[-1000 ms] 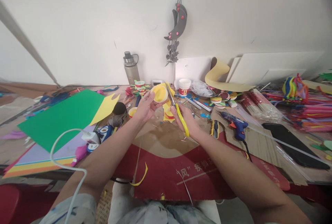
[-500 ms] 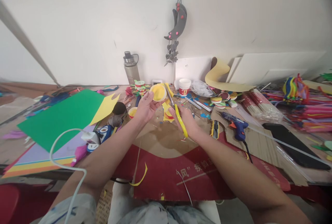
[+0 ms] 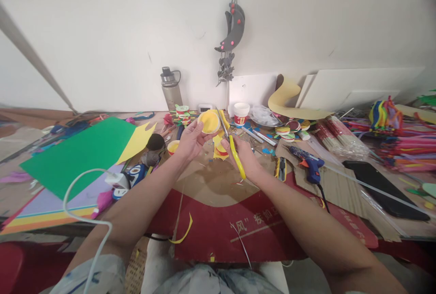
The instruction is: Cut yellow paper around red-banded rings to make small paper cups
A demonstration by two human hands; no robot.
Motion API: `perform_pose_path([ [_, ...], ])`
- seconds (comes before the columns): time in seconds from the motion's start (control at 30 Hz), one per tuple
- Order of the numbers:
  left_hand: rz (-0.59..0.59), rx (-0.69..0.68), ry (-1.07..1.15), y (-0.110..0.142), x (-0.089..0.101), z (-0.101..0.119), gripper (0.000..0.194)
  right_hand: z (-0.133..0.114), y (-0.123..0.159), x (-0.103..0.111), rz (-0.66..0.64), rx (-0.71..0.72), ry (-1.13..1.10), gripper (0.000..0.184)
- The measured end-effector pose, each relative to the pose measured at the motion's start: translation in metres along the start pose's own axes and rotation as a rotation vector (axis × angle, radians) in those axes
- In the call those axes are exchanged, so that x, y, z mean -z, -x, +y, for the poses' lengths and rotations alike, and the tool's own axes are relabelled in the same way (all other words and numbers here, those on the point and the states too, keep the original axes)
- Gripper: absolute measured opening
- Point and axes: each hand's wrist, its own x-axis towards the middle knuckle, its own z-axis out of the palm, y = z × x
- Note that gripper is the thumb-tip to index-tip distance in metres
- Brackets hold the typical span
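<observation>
My left hand (image 3: 191, 140) pinches a shallow round cup piece (image 3: 209, 123), pale at the rim with a yellow inside, tilted towards me. Yellow-handled scissors (image 3: 235, 158) are in my right hand (image 3: 245, 154), fingers wrapped round the handles. Their blades point up and away, close beside the right edge of the cup piece; I cannot tell whether they touch it. Behind the blades shows a strip of yellow sheet (image 3: 225, 119). Another yellow-lined cup piece (image 3: 173, 147) stands left of my left hand, and a yellow scrap (image 3: 218, 151) lies between my hands.
A red-and-white paper cup (image 3: 241, 113) and a bottle (image 3: 171, 90) stand at the back. To the right lie a utility knife (image 3: 281, 169), a glue gun (image 3: 310, 166) and a black phone (image 3: 384, 189). Green sheet (image 3: 80, 155) covers the left side; a white cable (image 3: 86, 220) crosses my left arm.
The scissors' upper blade has swung up a little beside the cup piece. Both hands stay almost in place, and the whole view has shifted slightly.
</observation>
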Motion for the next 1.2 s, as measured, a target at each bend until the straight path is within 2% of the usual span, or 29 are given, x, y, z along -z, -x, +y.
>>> perform_pose_path([
  [0.2,0.076,0.052,0.017,-0.001,-0.002,0.008,0.035,-0.003,0.000,0.002,-0.012,-0.006,-0.017,0.051],
  [0.5,0.125,-0.006,0.015,-0.003,-0.002,0.012,0.032,-0.001,-0.001,-0.001,-0.021,0.000,-0.015,0.056],
  [0.73,0.171,-0.018,0.036,-0.008,0.004,0.011,0.026,0.000,0.000,-0.001,-0.040,-0.012,0.027,0.050],
  [0.87,0.222,0.001,0.088,-0.007,-0.001,0.008,0.029,0.000,0.001,-0.002,-0.045,-0.009,0.009,0.050],
  [1.0,0.254,0.023,0.130,-0.005,-0.010,0.007,0.041,0.001,0.000,-0.002,-0.045,-0.020,-0.006,0.050],
  [1.2,0.230,-0.006,0.114,-0.003,-0.009,0.009,0.044,0.001,-0.001,-0.002,-0.024,0.001,0.022,0.053],
])
